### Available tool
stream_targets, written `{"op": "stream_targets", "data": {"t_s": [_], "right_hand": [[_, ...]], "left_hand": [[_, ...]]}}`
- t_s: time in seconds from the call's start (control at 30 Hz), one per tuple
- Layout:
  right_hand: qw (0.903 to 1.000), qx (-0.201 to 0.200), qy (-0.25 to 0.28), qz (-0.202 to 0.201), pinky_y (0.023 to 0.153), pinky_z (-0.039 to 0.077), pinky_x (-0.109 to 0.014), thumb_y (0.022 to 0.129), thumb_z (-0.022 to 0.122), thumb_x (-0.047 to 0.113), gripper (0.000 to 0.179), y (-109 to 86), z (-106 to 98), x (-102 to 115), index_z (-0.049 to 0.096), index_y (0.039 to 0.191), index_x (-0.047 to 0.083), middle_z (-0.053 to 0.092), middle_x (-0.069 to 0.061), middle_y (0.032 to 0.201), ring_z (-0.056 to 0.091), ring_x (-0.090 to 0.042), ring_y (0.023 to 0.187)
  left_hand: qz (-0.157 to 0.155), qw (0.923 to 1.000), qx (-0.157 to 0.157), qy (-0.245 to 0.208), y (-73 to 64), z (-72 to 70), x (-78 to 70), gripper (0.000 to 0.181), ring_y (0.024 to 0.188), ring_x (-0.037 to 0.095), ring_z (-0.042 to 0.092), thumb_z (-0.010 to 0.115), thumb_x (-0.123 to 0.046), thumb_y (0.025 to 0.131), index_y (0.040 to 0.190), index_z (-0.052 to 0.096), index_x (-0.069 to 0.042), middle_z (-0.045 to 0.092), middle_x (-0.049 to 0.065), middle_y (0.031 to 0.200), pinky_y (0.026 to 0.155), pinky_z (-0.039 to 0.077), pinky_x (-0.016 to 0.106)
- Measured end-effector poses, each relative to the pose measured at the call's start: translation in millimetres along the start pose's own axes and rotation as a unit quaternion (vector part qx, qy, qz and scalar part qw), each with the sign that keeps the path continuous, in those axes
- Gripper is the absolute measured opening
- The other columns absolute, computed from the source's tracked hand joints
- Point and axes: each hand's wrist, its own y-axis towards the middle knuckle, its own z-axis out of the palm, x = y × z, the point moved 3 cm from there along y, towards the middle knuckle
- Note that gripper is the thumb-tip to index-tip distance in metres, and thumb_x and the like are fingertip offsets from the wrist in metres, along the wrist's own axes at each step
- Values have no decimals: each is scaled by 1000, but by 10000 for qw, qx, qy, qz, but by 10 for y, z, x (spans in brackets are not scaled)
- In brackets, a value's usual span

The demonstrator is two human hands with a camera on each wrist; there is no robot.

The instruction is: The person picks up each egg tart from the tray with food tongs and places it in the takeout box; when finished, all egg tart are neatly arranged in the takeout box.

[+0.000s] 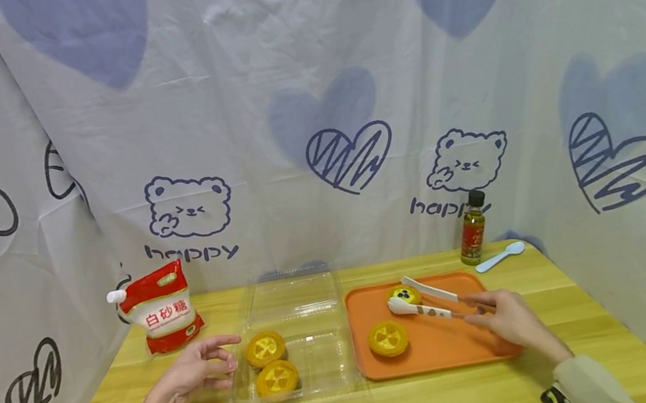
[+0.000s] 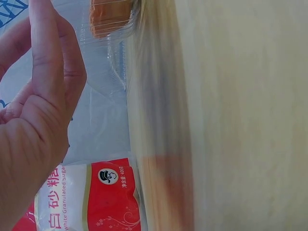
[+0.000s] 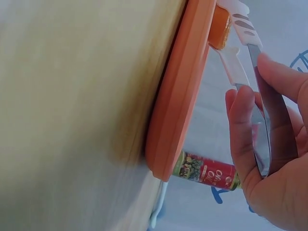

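My right hand (image 1: 509, 320) grips a pair of tongs (image 3: 262, 113) with metal arms and white tips. The tips stand on either side of an egg tart (image 1: 404, 296) with dark berries on top, at the back of the orange tray (image 1: 460, 345). A second egg tart (image 1: 388, 338) sits nearer the tray's front left. My left hand (image 1: 194, 373) holds nothing, its fingers loosely bent beside the clear plastic container (image 1: 323, 363). Two more tarts, a rear tart (image 1: 265, 349) and a front tart (image 1: 277, 378), lie in the container's left side.
A red and white sugar bag (image 1: 165, 311) with a white spout stands at the back left. At the back right are a small olive oil bottle (image 1: 473, 234) and a light blue spoon (image 1: 499, 257). The container's clear lid (image 1: 294, 296) lies folded back toward the curtain.
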Motion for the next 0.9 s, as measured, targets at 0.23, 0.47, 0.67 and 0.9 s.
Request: {"op": "stream_targets", "data": {"t_s": [0.23, 0.47, 0.67, 0.9], "right_hand": [[9999, -52, -126, -92, 65, 40, -26, 86, 75, 20, 35, -18, -10, 37, 71, 120, 12, 72, 0, 92, 58, -14, 81], [9996, -114, -146, -203, 72, 41, -30, 87, 74, 21, 38, -13, -32, 72, 69, 123, 11, 74, -8, 103, 55, -15, 80], [9996, -195, -49, -203, 79, 50, -37, 87, 74, 24, 39, 10, -30, 149, 69, 124, 13, 74, -7, 106, 61, -18, 89], [9994, -158, 251, -178, 92, 53, -49, 88, 74, 21, 39, 14, 10, 228, 68, 125, 13, 73, -7, 113, 64, -27, 108]], "left_hand": [[-61, 10000, -49, -18, 0, 6, -12, 68, 82, 18, 65, 68, -4, 89, 146, 32, 9, 60, 5, 97, 75, 62, 34], [-64, 10000, -76, -9, 4, -8, -4, 69, 82, 19, 65, 68, -3, 88, 146, 32, 9, 60, 5, 96, 75, 62, 34], [-18, 10000, -61, -15, 12, -26, -12, 67, 82, 19, 65, 67, -3, 89, 145, 33, 8, 60, 6, 97, 75, 62, 34], [6, 10000, -39, 19, 8, -23, -13, 67, 82, 20, 65, 67, -2, 88, 145, 34, 9, 61, 7, 98, 76, 62, 35]]}}
